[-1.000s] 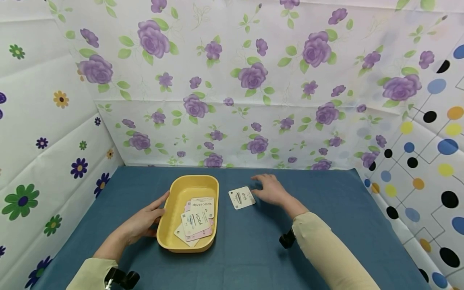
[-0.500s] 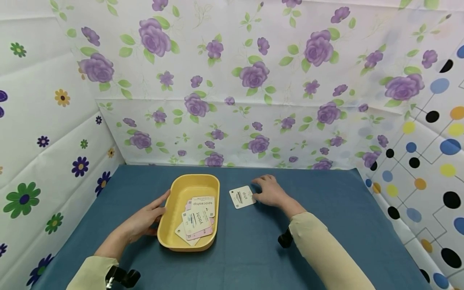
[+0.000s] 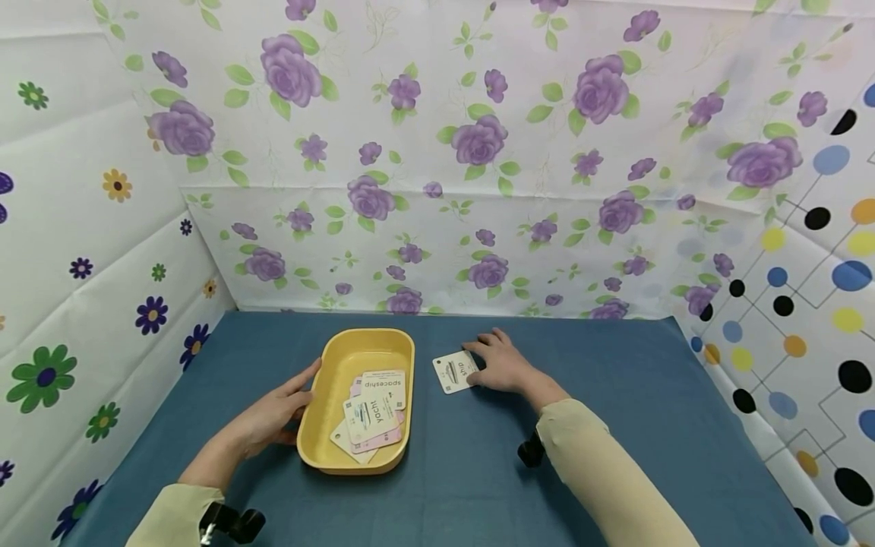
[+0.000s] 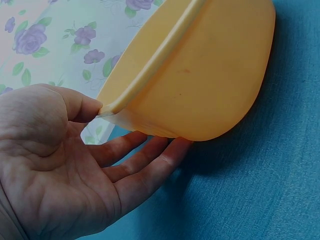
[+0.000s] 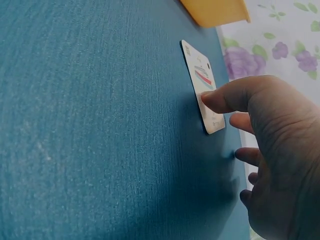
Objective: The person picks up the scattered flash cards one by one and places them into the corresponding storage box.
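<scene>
My left hand [image 3: 270,414] holds the near-left side of a yellow plastic basin [image 3: 311,425]. In the left wrist view, the thumb [image 4: 85,104] is at the rim and other fingertips touch the outer wall. Inside lie several cards, among them a white "yacht" card [image 3: 369,416], a "spaceship" card [image 3: 386,384] and pink ones partly covered. To the basin's right, a white "ship" card [image 3: 451,372] lies flat on the cloth. My right hand [image 3: 502,365] is over its right edge; the right thumb [image 5: 215,101] appears to touch its face, the other fingers reaching past it.
A blue cloth [image 3: 465,471] covers the table. Behind it hangs a white sheet with purple roses [image 3: 478,144]. Patterned sheets also stand at both sides, flowers on the left [image 3: 102,266] and coloured dots on the right [image 3: 813,342].
My right hand has moved left, onto the edge of the "ship" card. The left hand and the basin keep their places.
</scene>
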### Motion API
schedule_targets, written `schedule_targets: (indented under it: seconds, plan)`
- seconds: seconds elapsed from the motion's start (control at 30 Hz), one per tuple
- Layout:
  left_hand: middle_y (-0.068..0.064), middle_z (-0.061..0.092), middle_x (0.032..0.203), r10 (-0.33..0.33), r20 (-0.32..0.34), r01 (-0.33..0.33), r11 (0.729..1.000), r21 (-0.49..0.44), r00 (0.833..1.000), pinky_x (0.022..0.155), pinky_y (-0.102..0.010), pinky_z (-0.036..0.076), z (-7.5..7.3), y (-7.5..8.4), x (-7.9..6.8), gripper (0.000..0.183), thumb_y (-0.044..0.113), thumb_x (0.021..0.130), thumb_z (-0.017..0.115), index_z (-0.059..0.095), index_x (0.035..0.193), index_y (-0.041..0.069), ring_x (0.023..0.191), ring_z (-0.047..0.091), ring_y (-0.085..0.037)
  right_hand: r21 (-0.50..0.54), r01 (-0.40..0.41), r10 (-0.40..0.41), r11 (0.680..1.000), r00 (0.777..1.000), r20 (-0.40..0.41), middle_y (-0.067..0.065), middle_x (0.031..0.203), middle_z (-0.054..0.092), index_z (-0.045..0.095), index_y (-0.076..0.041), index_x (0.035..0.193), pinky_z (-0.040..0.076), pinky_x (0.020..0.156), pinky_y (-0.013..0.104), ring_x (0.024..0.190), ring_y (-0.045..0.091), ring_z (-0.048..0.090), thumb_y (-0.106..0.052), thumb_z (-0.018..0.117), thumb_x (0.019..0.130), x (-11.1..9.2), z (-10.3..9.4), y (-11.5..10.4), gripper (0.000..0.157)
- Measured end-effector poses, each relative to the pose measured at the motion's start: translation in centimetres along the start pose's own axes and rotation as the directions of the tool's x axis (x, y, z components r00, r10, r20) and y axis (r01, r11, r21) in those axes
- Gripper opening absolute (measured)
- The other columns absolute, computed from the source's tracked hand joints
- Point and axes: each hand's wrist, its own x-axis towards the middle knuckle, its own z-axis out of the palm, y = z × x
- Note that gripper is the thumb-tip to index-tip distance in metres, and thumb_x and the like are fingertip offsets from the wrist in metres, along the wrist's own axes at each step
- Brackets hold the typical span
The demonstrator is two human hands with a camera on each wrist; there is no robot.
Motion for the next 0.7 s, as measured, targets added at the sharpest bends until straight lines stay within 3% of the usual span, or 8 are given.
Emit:
schedule_targets:
  seconds: [0.7]
  plan:
    - [-0.026,0.032,0.159,0.0,-0.008,0.0,1.0,-0.01,1.0,0.079,-0.05,0.057,0.14,-0.05,-0.01,0.063,0.026,0.112,0.042,0.011,0.165,0.04,0.114,0.062,-0.032,0.051,-0.011,0.012,0.999,1.0,-0.009,0.015,0.163,0.032,0.06,-0.018,0.141,0.02,0.116,0.064,0.155,0.041,0.006,-0.039,0.08,0.087,0.1,-0.11,0.12,0.061]
